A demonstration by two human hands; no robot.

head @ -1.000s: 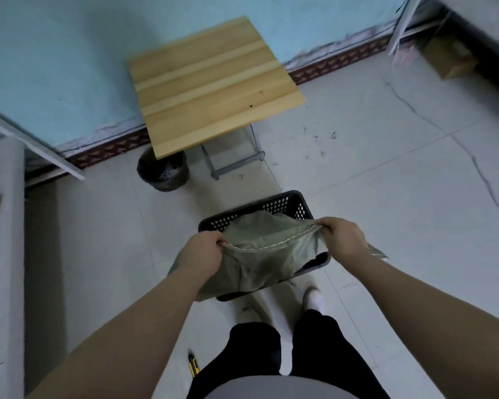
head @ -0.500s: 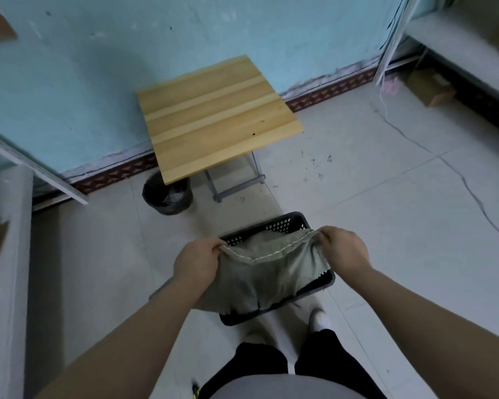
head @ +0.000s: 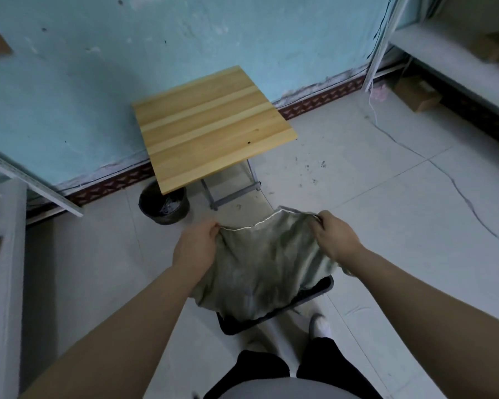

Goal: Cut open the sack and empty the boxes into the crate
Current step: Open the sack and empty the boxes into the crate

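A pale tiled floor runs up to a scuffed turquoise wall with a dark red patterned skirting strip along its foot. A square table with a light wooden slatted top stands on grey metal legs against that wall, and a round black bin sits on the floor just beside its left corner, partly under the tabletop.

Nearer the person, a limp grey-green woven sack hangs stretched between both hands, its stitched pale edge uppermost. It drapes over a black plastic crate on the floor and hides nearly all of it; only the crate's near rim and right corner show below the cloth. What lies inside the crate cannot be seen.

The left hand is clenched on the sack's upper left corner, and the right hand pinches the upper right corner, fingers curled over the hem. At the far right, a brown cardboard box rests on the floor under a white shelf. A white shoe shows just beside the crate.
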